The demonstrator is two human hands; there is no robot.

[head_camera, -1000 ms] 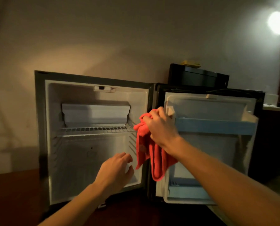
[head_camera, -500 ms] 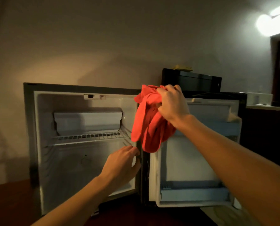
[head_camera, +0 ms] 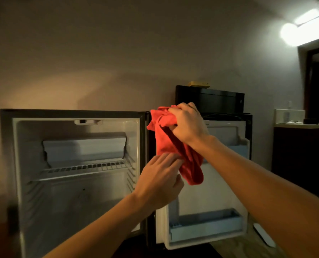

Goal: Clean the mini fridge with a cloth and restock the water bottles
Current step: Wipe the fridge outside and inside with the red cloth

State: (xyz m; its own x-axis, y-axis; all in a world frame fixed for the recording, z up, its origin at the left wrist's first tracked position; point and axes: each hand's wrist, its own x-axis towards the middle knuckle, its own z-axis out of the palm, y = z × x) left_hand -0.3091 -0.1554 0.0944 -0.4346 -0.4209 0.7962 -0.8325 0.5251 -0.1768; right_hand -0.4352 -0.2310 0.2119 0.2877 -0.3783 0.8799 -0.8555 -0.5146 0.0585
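Note:
The mini fridge [head_camera: 8, 164] stands open in front of me, white inside, with a wire shelf [head_camera: 86, 167] and nothing on it. Its door [head_camera: 229, 183] swings out to the right, showing bare door shelves. My right hand [head_camera: 187, 125] grips a red cloth [head_camera: 166, 144] at the top corner where the door meets the cabinet. The cloth hangs down from my fist. My left hand [head_camera: 158, 181] is just below, fingertips touching the cloth's lower part. No water bottles are visible.
A black box-like appliance [head_camera: 210, 99] with a small yellow item [head_camera: 198, 84] on top sits behind the door. A counter [head_camera: 302, 125] with small objects lies at the right. A ceiling light [head_camera: 303, 28] glares at top right. Dark wood floor is below.
My right hand has lifted the cloth from mid-door height up to the fridge's top corner. My left hand rose from the fridge interior to the hanging cloth.

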